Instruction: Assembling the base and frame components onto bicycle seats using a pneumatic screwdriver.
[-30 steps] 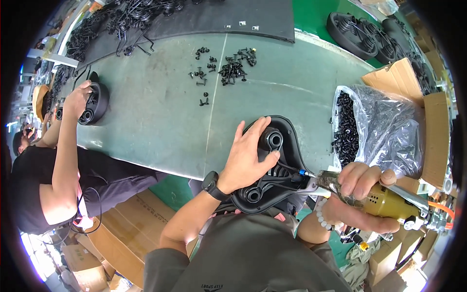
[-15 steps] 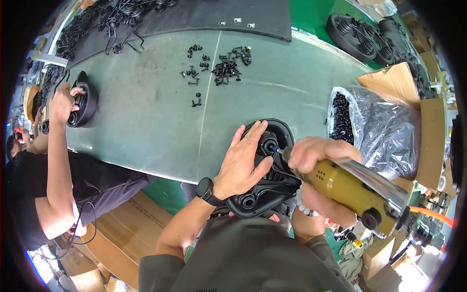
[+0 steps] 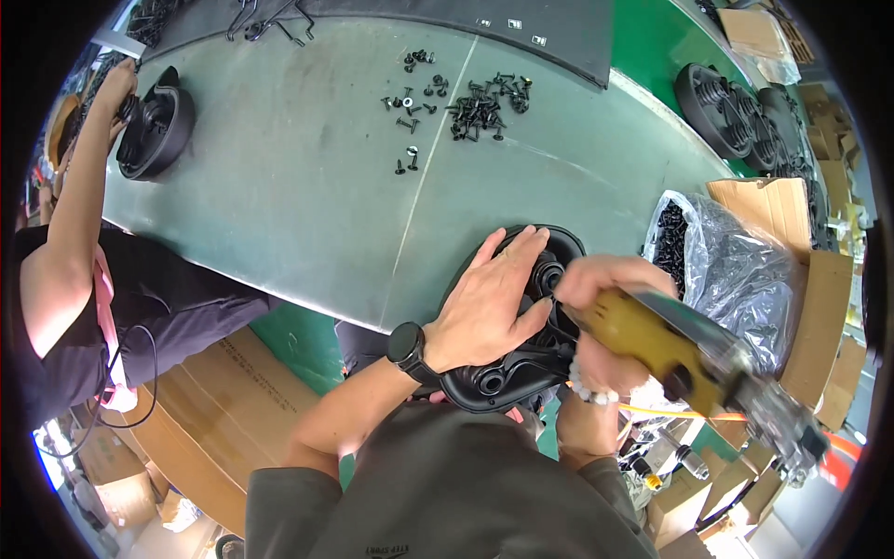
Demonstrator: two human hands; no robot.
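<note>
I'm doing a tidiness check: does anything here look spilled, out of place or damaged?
The loose black screws stand out: a pile and stray clusters lie on the green tabletop, while similar-looking pieces sit in a plastic bag. That may be deliberate. The black part under the left hand shows no obvious damage where visible.

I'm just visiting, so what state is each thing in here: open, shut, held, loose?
Left hand: flat over the black part
Black part: under that hand
Right hand: closed around the yellow tool
Yellow tool: held; blurred, can't tell if running
Screws: loose, unboxed
Clear bag: open
Cardboard box: open
Watch: strapped on
</note>
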